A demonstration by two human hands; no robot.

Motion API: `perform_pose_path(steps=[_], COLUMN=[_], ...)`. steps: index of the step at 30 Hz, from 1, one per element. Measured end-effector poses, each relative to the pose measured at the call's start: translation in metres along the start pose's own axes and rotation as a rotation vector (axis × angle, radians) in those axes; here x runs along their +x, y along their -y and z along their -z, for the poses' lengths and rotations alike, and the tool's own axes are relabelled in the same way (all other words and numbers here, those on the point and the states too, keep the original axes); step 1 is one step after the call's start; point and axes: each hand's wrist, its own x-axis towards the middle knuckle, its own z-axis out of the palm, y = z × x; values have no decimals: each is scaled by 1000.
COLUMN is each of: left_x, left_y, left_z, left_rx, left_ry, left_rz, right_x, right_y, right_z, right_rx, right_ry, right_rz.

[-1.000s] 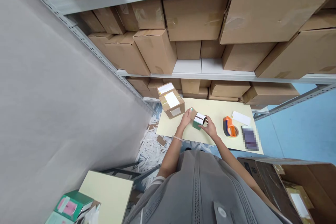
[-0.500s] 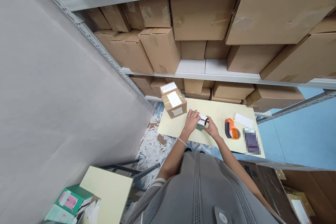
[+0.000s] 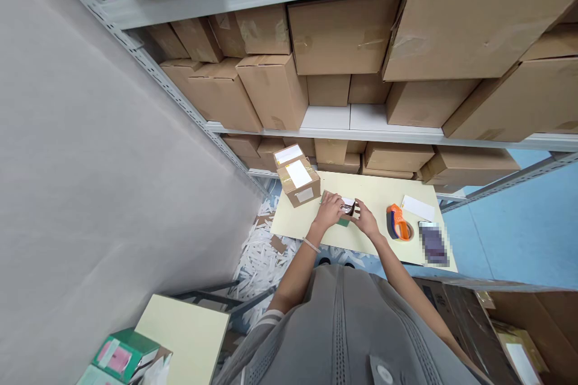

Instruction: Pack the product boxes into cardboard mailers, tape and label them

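A small green and white box [image 3: 344, 222] lies between my hands over the cream table. My left hand [image 3: 329, 210] is closed on its left part, with the fingers over the top. At the right end, my right hand [image 3: 366, 220] has its thumb and fingers curled around the edge. Something dark and shiny shows at the box's top between the hands, too small to name. To the left of my left hand is a taped cardboard carton [image 3: 301, 183] with white labels. An orange tape dispenser [image 3: 397, 222] lies to the right of my right hand.
A white slip [image 3: 418, 207] and a blurred dark phone-like item [image 3: 434, 243] lie on the table [image 3: 289, 222]. Shelves of cardboard boxes [image 3: 343, 36] rise beyond it. Paper shreds [image 3: 257, 258] cover the floor at left. Green boxes [image 3: 124, 352] sit on a side table [image 3: 189, 325].
The dark, shiny part at the top of the small box shows more now, and less of the white does. My right hand has shifted slightly at its right end. The view has tilted a little.
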Motion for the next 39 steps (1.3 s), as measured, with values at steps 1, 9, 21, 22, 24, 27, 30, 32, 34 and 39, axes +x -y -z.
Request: perform_pose_path(steps=[1, 9, 21, 22, 24, 27, 30, 32, 34, 39], left_x=[-2, -5, -4, -3, -3, -3, -6, -8, -7, 1], left_y=[1, 4, 0, 1, 2, 3, 3, 4, 5, 10], left_z=[-1, -4, -6, -5, -4, -5, -9, -12, -14, -13], left_rx=[2, 12, 21, 32, 57, 94, 117, 120, 110, 91], left_ry=[5, 29, -1, 0, -1, -9, -27, -28, -10, 59], left_rz=[-6, 6, -39, -41, -54, -78, -64, -34, -9, 23], right_x=[-1, -14, -14, -14, -14, -14, -15, -15, -14, -5], right_y=[1, 10, 23, 24, 26, 28, 29, 29, 29, 31], right_z=[2, 16, 24, 24, 24, 22, 20, 19, 18, 18], right_rx=[21, 62, -123, -123, -148, -212, -252, -267, -267, -323], right_ry=[-6, -16, -51, -56, -56, -43, -42, -46, -46, -20], right_rz=[15, 125, 128, 133, 135, 112, 96, 102, 118, 170])
